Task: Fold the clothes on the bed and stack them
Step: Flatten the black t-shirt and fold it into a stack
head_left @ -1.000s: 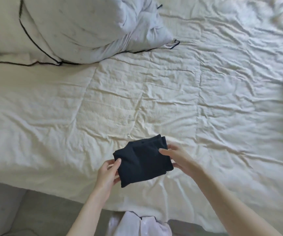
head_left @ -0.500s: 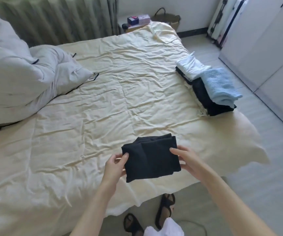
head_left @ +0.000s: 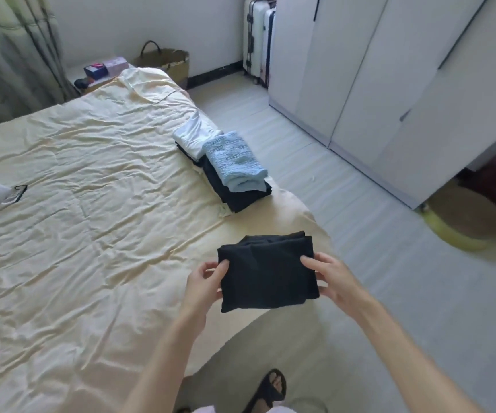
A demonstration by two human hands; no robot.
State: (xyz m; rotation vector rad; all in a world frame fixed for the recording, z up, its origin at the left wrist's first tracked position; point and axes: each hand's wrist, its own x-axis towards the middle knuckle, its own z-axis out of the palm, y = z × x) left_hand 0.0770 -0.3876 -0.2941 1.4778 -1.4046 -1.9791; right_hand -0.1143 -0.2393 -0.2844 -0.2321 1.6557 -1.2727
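Bed (head_left: 91, 204), folded stack (head_left: 225, 165), handled basket (head_left: 166, 62)

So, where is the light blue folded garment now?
In the head view, the light blue garment lies on the black clothes near the bed's right edge, beside the white garment.

No legible text, label, brand or number on anything in view.

Soft daylight fills my room. It is bright, with no hard shadows. The yellow bed (head_left: 76, 180) glows a little. The wardrobe (head_left: 389, 84) leans and bends near the edge. Everything looks slightly fuzzy.
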